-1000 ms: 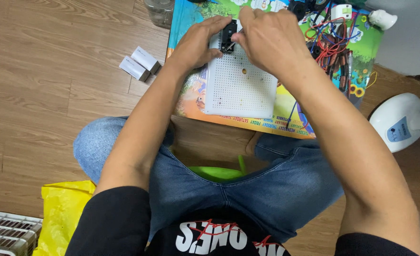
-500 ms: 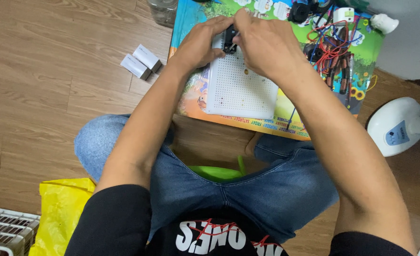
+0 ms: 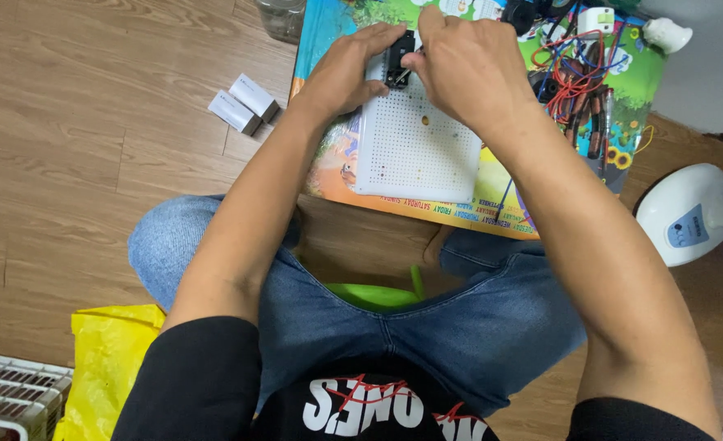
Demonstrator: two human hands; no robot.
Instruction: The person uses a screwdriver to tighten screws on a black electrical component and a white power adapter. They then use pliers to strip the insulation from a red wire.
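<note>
While both hands [image 3: 427, 65] grip it, the small black part [image 3: 397, 59] sits on the white perforated board [image 3: 414, 147].

A perforated board [image 3: 417, 147] lies on a printed mat [image 3: 329, 163] spread on the floor [image 3: 92, 163]. A small module [image 3: 397, 59] sits at the board's far edge, between the left hand [image 3: 347, 69] and right hand [image 3: 469, 69]. A tangle of wires [image 3: 578, 82] lies right of the board; two small boxes [image 3: 244, 104] lie left of the mat; a fan base [image 3: 688, 214] stands further right.

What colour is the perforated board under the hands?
White, dotted with a grid of small holes: the perforated board, seen clearly in the head view.
</note>
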